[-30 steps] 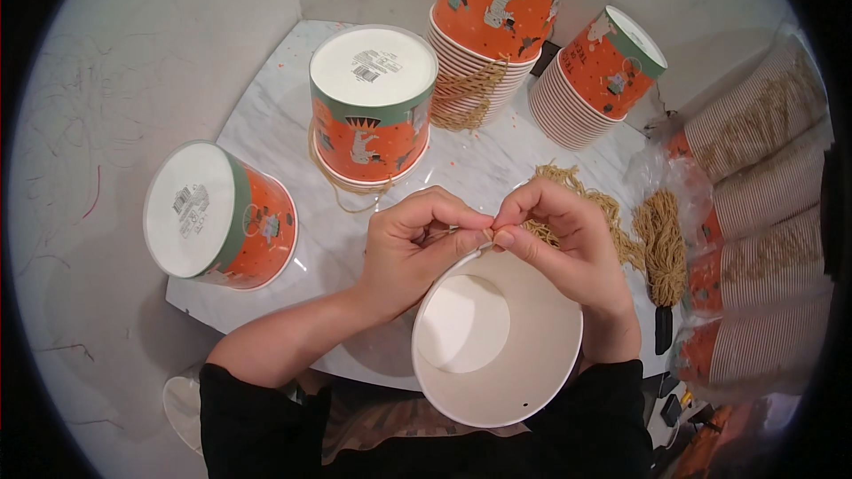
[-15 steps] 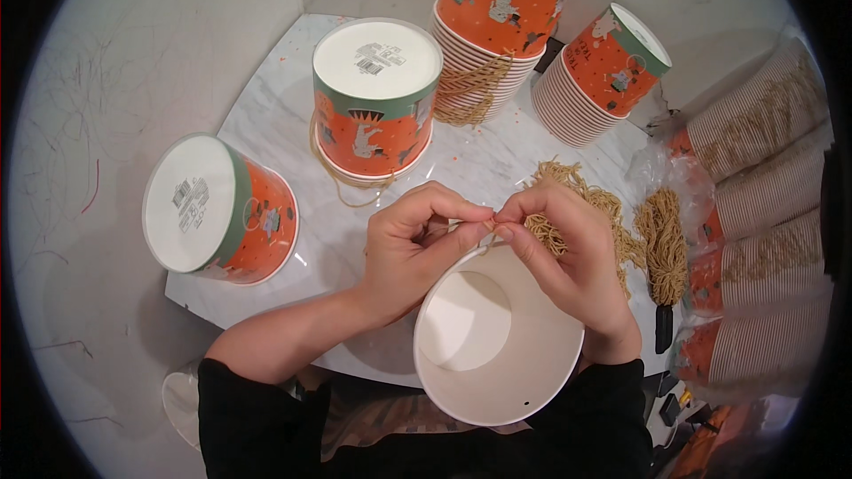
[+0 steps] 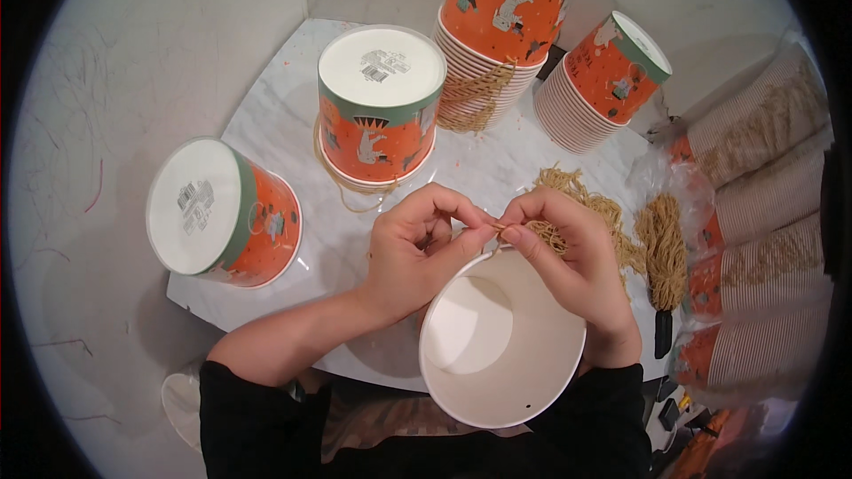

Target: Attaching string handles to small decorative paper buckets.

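Observation:
A paper bucket (image 3: 532, 355), white inside, leans toward me with its mouth facing up. A small dark hole shows near its closest rim. At its far rim, my left hand (image 3: 426, 248) and my right hand (image 3: 572, 253) meet, fingertips pinched together on a thin tan cord (image 3: 499, 227). A short bit of that cord shows at the rim; the fingers hide most of it, so a knot cannot be made out. Behind my right hand lies a loose heap of tan cords (image 3: 612, 213). Beside it is a bundle of cords (image 3: 664, 244) with a black-wrapped end.
Upside-down orange and green buckets stand on the marble table (image 3: 257, 124): one at left (image 3: 266, 226), one farther back (image 3: 373, 137) with cord around its base. Tall stacks (image 3: 506, 9) (image 3: 612, 80) rise behind. Bagged stacks (image 3: 763, 204) line the right side.
Both hands stay pinched at the rim, with slight finger shifts; a little more of the cord shows between them. The whole view has shifted slightly.

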A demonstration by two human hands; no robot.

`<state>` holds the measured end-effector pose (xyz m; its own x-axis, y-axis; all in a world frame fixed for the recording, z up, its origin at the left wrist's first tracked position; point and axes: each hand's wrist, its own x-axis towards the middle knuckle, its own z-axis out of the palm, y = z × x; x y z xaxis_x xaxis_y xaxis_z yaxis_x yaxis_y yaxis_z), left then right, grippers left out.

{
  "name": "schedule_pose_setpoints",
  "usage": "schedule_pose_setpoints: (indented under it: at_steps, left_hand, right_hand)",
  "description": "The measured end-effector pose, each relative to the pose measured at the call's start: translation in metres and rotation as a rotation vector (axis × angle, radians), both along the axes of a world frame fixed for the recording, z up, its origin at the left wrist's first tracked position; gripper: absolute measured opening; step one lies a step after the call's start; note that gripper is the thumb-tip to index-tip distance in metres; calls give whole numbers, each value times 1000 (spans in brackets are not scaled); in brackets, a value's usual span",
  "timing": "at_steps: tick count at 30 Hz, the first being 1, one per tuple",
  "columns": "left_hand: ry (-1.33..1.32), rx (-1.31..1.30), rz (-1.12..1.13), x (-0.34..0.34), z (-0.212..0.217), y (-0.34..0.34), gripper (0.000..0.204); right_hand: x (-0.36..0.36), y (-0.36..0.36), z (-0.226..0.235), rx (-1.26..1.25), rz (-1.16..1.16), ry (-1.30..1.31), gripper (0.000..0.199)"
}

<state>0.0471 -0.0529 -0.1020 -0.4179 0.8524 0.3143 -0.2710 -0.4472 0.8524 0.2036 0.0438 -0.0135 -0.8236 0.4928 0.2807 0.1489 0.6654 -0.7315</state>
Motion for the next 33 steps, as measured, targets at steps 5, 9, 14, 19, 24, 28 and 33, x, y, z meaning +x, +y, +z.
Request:
schedule_pose_setpoints:
  at_steps: [5,9,14,19,24,28,33]
  left_hand:
    - [225,88,25,-13,-7,4,7]
    - [251,44,-48,-16,1,1,7]
    - [147,37,-91,-12,-3,6,5]
    - [-34,-81,-204,-11,4,3,8]
    - [-115,-89,-252,-12,8,3,10]
    - [-164,-109,-262,-13,7,4,10]
    - [-201,-111,-296,-20,7,6,9]
  right_hand:
    - [0,4,-3,-455,-3,30,11]
    - [1,3,-3,-491,-37,44,9]
    - [-2,3,2,-101,-22,10,8]
    - [-2,2,1,-35,-16,30,15]
    - [-2,-1,-2,-46,-19,33,21]
    - [-3,-1,0,28,-33,37,16]
    - [-3,0,-1,141,-51,63,12]
